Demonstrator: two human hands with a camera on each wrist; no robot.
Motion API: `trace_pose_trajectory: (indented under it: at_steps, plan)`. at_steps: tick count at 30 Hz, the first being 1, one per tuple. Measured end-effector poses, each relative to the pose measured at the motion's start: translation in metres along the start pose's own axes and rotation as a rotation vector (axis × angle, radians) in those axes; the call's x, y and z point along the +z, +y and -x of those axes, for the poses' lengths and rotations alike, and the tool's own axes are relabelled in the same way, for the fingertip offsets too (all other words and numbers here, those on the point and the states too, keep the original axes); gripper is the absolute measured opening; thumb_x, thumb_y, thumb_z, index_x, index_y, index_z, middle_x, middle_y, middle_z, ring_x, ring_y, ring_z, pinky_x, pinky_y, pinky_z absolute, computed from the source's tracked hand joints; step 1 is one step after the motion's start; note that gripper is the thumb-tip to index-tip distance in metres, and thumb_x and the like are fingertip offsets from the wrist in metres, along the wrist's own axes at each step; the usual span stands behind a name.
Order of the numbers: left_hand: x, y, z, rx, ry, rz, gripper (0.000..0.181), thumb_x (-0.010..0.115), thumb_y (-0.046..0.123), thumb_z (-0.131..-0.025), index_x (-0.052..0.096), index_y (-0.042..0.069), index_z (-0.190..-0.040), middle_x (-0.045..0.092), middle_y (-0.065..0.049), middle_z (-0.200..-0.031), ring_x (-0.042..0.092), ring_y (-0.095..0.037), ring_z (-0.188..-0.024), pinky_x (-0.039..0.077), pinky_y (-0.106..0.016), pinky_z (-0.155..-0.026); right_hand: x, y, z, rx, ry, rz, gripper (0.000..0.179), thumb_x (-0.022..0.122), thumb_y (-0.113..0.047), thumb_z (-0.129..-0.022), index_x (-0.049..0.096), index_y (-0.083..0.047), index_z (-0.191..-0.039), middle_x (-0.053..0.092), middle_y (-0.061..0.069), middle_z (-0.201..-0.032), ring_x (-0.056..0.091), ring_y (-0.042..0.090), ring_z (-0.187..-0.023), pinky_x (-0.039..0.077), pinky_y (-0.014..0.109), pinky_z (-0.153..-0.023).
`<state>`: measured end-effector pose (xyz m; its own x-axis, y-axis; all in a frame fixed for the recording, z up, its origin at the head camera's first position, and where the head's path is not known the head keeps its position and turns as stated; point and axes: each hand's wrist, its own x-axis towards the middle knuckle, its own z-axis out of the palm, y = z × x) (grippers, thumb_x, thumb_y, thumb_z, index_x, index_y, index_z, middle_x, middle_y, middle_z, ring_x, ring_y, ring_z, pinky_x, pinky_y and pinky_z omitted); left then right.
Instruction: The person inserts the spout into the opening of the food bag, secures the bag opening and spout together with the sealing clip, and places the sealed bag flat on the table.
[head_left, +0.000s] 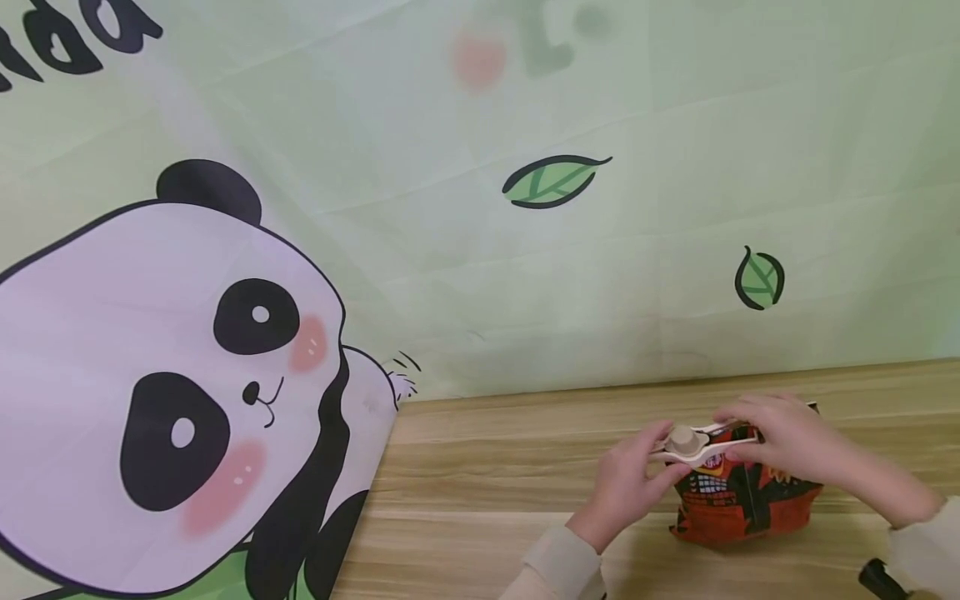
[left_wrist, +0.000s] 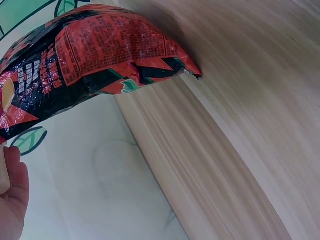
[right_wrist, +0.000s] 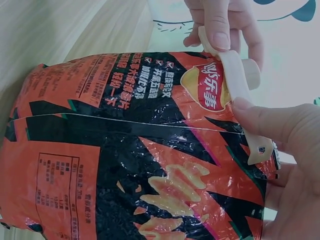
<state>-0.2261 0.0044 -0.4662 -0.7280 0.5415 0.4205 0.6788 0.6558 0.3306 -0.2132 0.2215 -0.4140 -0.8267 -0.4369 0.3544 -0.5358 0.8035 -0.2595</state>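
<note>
A red and black bag of potato chips (head_left: 742, 504) stands on the wooden table, its top edge towards the hands. Across that top lies an off-white bag clip (right_wrist: 236, 80) with a round cap (head_left: 682, 439); its two long sides show a gap between them in the head view. My left hand (head_left: 626, 479) pinches the capped end between thumb and fingers. At the other end, my right hand (head_left: 787, 437) holds the clip, its thumb on the near side and fingers behind the bag. The left wrist view catches only some fingertips (left_wrist: 17, 180) beside the bag.
Behind the wood-grain table (head_left: 465, 483) hangs a pale green cloth (head_left: 637, 275) printed with a panda and leaves. The panda part covers the left side. A black cylindrical object (head_left: 879, 578) shows at the lower right, near the right sleeve.
</note>
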Motion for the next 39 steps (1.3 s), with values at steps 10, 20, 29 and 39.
trace_pose_trajectory:
  at_steps: [10,20,29,39]
  plan:
    - [0.006,0.003,-0.004,-0.038,-0.019,0.133,0.039,0.055,0.041,-0.083,0.052,0.022,-0.116,0.062,0.01,-0.105,0.055,0.002,-0.092,0.041,-0.008,-0.074,0.0,0.001,0.001,-0.019,0.006,-0.006,0.038,0.074,-0.033,-0.065,0.064,-0.012,-0.095,0.063,-0.001,-0.089,0.059,0.023,-0.082,0.04,0.049,-0.074]
    - [0.006,0.002,-0.003,-0.012,0.03,0.182,0.039,0.058,0.037,-0.082,0.054,0.018,-0.116,0.063,0.005,-0.104,0.055,0.002,-0.086,0.038,-0.001,-0.062,0.001,-0.01,-0.004,-0.121,0.115,0.005,0.033,0.074,-0.03,-0.067,0.065,-0.014,-0.094,0.065,-0.002,-0.09,0.061,0.015,-0.077,0.047,0.035,-0.064]
    - [0.008,0.001,-0.001,-0.056,0.021,0.304,0.042,0.06,0.035,-0.081,0.054,0.015,-0.118,0.062,0.002,-0.108,0.057,0.0,-0.092,0.04,-0.002,-0.063,0.002,-0.024,-0.012,-0.083,0.052,-0.028,0.029,0.07,-0.03,-0.072,0.065,-0.015,-0.096,0.064,-0.001,-0.093,0.059,0.021,-0.084,0.045,0.044,-0.072]
    - [0.01,-0.001,-0.001,-0.004,0.067,0.334,0.044,0.062,0.032,-0.079,0.053,0.015,-0.118,0.063,0.001,-0.106,0.057,0.002,-0.091,0.041,-0.002,-0.068,0.009,-0.027,-0.017,-0.114,0.028,-0.033,0.025,0.07,-0.03,-0.071,0.066,-0.018,-0.094,0.063,-0.007,-0.089,0.058,0.02,-0.086,0.041,0.049,-0.078]
